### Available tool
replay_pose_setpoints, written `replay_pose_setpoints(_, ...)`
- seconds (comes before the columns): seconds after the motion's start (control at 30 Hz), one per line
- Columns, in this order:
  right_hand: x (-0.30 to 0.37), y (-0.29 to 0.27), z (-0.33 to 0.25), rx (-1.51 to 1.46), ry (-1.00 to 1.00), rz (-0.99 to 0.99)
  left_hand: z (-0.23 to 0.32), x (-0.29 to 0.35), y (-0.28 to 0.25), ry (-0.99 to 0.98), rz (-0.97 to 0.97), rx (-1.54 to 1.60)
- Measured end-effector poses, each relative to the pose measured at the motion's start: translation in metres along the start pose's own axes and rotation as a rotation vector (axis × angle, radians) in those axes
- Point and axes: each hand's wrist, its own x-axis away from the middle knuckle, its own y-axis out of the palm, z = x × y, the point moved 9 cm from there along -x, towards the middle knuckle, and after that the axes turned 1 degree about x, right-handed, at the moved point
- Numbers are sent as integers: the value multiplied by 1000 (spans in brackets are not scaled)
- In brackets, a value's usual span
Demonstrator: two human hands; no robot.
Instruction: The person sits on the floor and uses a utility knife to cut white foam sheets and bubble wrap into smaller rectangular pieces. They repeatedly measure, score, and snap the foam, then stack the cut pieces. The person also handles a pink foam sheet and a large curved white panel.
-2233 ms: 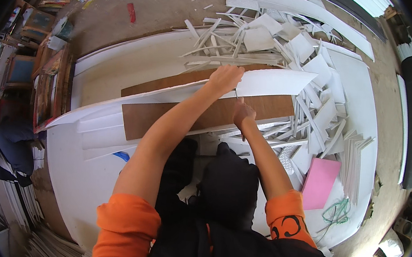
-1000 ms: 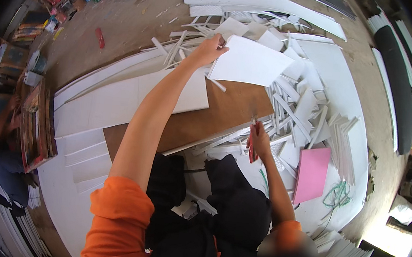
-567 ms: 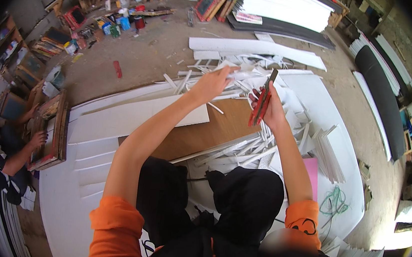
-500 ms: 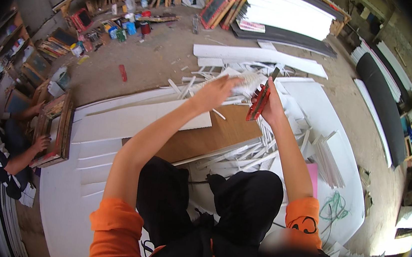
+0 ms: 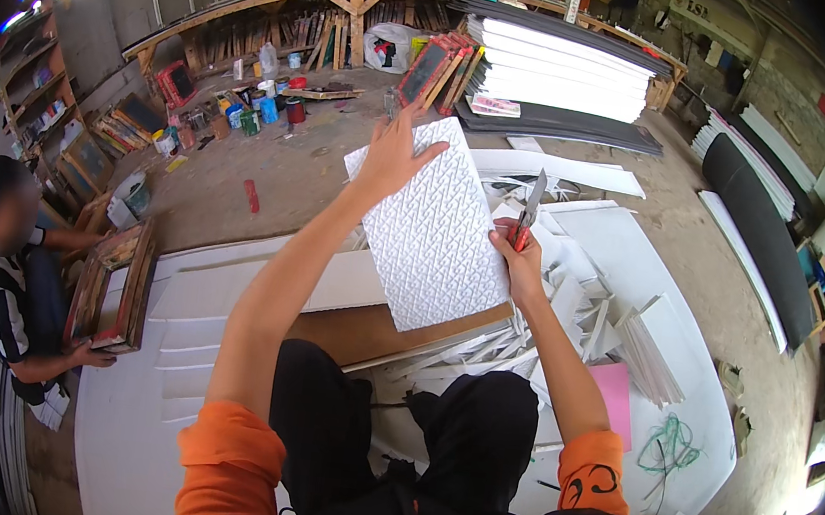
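A white sheet with a raised woven pattern (image 5: 441, 225) is held up in front of me, tilted, over the worktop. My left hand (image 5: 392, 163) grips its upper left part, thumb on the patterned face. At the sheet's right edge is my right hand (image 5: 521, 259), closed round a red-handled utility knife (image 5: 531, 210) whose blade points up and away. The right fingers also meet the sheet's edge. Partly hidden below the sheet lies a brown wooden board (image 5: 349, 336). White offcut strips (image 5: 577, 320) are heaped to its right.
At the left, a co-worker (image 5: 27, 287) holds a wooden frame (image 5: 113, 286). A pink sheet (image 5: 611, 399), green string (image 5: 671, 444) and stacked white pieces (image 5: 649, 348) lie on the right. Paint cans (image 5: 267, 110) and stacked white sheets (image 5: 563, 67) stand beyond.
The patterned sheet has been lifted from the offcuts into my left hand. The knife has come lower, its blade now longer and plainly visible. My view has tilted up somewhat.
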Motion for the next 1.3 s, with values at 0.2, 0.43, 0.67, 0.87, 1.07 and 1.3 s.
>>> replay_pose_setpoints(0.2, -5, -64, 32, 175, -116, 167, -3, 10, 60, -53, -433, 120)
replay_pose_setpoints(0.43, 17, -177, 111, 564, 369, 265, 18, 64, 134, 35, -611, 77)
replay_pose_setpoints(0.67, 56, -113, 97, 698, 445, -77, 34, 105, 186, 58, -787, 41)
replay_pose_setpoints(0.87, 42, -92, 68, 1251, 185, -2, 21, 117, 221, -23, -830, 19)
replay_pose_setpoints(1.07, 36, -87, 56, 1392, 221, 36, 27, 119, 238, -12, -878, 86)
replay_pose_setpoints(1.3, 36, -79, 37, 1458, 127, 79, 16, 119, 249, 1, -814, 7)
